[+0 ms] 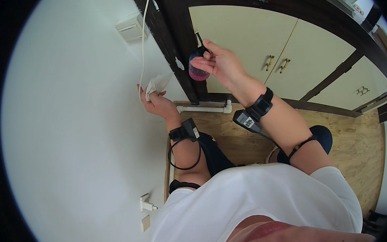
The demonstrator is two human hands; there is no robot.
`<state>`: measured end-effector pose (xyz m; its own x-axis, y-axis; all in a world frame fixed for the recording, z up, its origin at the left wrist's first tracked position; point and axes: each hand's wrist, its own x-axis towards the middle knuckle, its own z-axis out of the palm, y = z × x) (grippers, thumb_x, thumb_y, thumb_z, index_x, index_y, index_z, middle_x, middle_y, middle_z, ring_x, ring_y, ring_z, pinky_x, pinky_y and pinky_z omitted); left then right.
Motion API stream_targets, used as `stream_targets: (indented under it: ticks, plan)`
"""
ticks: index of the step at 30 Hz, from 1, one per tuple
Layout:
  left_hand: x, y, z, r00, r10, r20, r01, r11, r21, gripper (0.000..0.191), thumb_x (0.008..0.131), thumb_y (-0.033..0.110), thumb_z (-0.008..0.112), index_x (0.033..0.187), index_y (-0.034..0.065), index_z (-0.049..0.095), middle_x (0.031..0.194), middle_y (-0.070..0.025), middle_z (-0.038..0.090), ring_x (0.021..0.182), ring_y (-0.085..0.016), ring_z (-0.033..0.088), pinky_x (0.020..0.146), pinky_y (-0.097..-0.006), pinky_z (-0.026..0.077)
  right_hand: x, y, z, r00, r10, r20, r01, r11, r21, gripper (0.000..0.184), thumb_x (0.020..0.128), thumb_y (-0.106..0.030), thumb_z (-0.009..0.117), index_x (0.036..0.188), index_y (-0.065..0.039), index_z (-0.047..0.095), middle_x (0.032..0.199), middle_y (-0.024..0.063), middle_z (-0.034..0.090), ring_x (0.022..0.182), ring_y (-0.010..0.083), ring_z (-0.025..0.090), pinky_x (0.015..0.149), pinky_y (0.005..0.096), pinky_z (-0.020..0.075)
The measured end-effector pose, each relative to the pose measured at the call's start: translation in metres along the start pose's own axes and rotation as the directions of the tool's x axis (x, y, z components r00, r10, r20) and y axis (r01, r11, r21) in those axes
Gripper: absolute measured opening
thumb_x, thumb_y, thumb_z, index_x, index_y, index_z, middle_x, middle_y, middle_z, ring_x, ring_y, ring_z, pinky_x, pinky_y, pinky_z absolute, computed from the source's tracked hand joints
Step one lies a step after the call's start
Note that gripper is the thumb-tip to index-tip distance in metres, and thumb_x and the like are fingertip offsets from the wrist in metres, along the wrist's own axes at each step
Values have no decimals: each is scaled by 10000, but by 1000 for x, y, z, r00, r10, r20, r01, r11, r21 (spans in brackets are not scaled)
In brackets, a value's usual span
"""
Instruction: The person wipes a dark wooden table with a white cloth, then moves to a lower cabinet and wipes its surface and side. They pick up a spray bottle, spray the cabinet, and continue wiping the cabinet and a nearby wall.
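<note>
In my right hand (225, 64) is a round brush (200, 74) with pink bristles and a dark body. Its thin black handle runs up past my thumb and fingers, in front of the cream cabinet door. Some of the brush is hidden by my fingers. My left hand (157, 105), lower and close to the wall, pinches a crumpled white tissue (158, 85). A white cable (143, 47) hangs down past the left fingertips; whether they grip it I cannot tell.
A white wall (81, 128) bearing a switch (130, 30) rises at left. Dark-framed cabinets (322, 46) with brass-coloured handles stand ahead. Below runs a white pipe (204, 109) over the wood floor (347, 135). A plugged-in white adapter (146, 203) sticks out of the wall.
</note>
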<state>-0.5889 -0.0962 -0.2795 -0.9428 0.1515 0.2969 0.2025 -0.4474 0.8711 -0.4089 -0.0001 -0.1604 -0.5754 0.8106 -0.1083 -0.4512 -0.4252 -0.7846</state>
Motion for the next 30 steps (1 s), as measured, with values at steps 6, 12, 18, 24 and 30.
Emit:
stream_targets:
  ticks: [6,12,18,24,30]
  plan:
    - [-1,3,0,1000,-6,8,6,1000,-17,355,916,83,477,1134,-69,713,1544,-153,526,965,-212,693,625,-278,545,-8,19,-13,974,150,-172,-134,986,100,440,1001,-414,698,956,-1,553,873,91,549,1016,342,679,985,436,611]
    - [-7,11,3,999,-32,2,32,999,2,377,923,93,472,1164,-68,714,1525,-136,548,953,-194,681,641,-285,537,-4,52,-45,980,114,-161,-109,993,39,468,1006,-421,693,804,-30,533,861,137,571,976,346,707,920,443,629]
    - [-7,11,1,996,-82,31,83,996,-19,385,913,83,469,1163,-80,713,1513,-124,560,981,-217,693,634,-295,538,-12,95,-83,945,257,-201,-273,961,-55,386,1010,-403,697,976,-40,569,802,65,531,962,294,686,915,425,625]
    - [-5,6,1,995,-97,2,97,994,-48,379,926,94,460,1153,-80,709,1502,-124,569,958,-235,704,603,-300,530,-13,124,-85,913,329,-240,-342,940,-15,469,977,-480,721,947,-38,567,823,69,538,868,301,706,912,425,618]
    - [-5,3,0,997,-71,-14,71,997,-25,359,939,109,461,1127,-71,708,1486,-133,579,910,-237,704,578,-297,520,8,148,-95,954,237,-182,-249,968,-41,623,945,-503,753,1007,84,552,981,178,607,852,338,736,783,401,658]
